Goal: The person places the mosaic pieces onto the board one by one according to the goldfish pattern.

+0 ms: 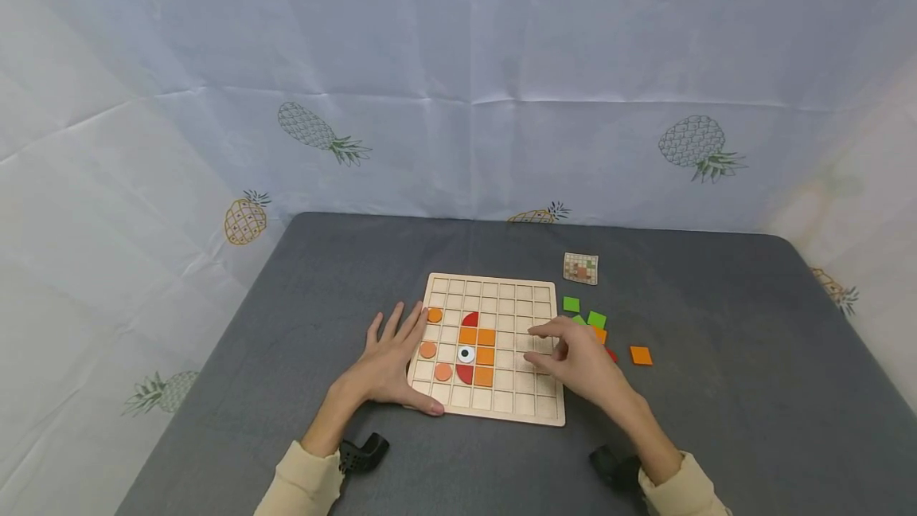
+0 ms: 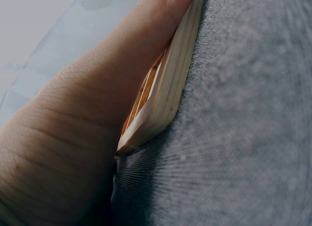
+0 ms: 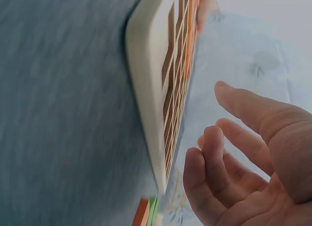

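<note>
A square wooden grid board (image 1: 526,408) lies on the table. On its left half sit several orange square tiles (image 1: 485,356), two red rounded tiles (image 1: 464,375), a white eye tile (image 1: 466,354) with a black dot, and three orange round tiles (image 1: 443,372). My left hand (image 1: 390,365) rests at the board's left side, fingers spread, the thumb along its near edge. Over the right side of the board hovers my right hand (image 1: 576,355), thumb and forefinger apart. Nothing shows between those fingers (image 3: 239,106) in the right wrist view.
Loose green tiles (image 1: 571,304) lie right of the board, with orange and red ones partly hidden by the right hand. One orange tile (image 1: 641,356) is farther right. Behind them lies a small patterned card (image 1: 580,268). A pineapple-print curtain (image 1: 430,158) hangs behind the grey table (image 1: 716,420).
</note>
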